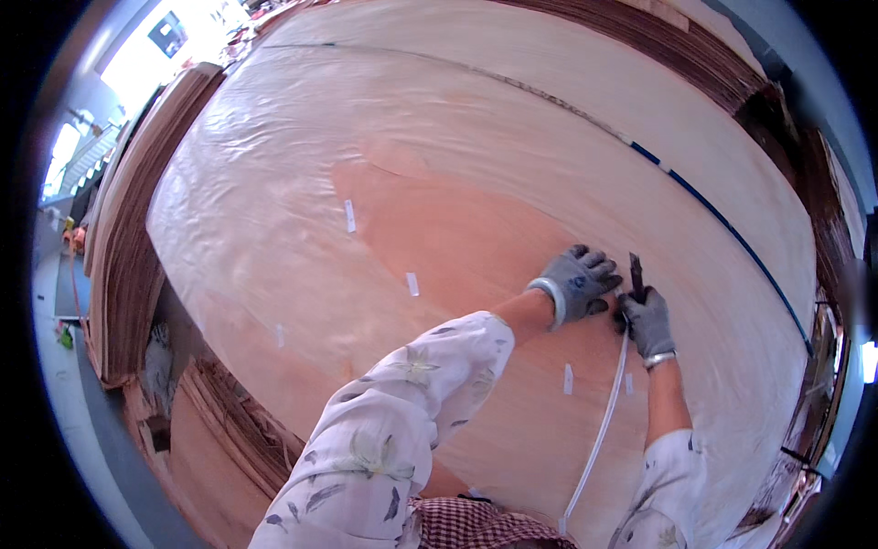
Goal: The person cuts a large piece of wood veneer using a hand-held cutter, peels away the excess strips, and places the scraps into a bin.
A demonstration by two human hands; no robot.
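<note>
A big thin sheet of pale wood veneer [274, 156] spreads before me, with a darker orange-pink veneer piece [457, 229] within it. My left hand [578, 282], in a grey glove with dark fingertips, lies on the right part of the darker piece, fingers extended. Close to its right, my gloved right hand [647, 322] is closed round a dark, narrow knife-like tool [636, 272] pointing away from me. A long white tape strip [599, 430] runs from beneath the right hand's fingers toward my body. Its upper end is hidden there.
Short white tape pieces [412, 284] stick to the veneer. A long thin rod [732, 229], partly dark blue, lies across the far right. Veneer stacks stand at the left [151, 220], lower left [215, 430] and far edge [640, 41].
</note>
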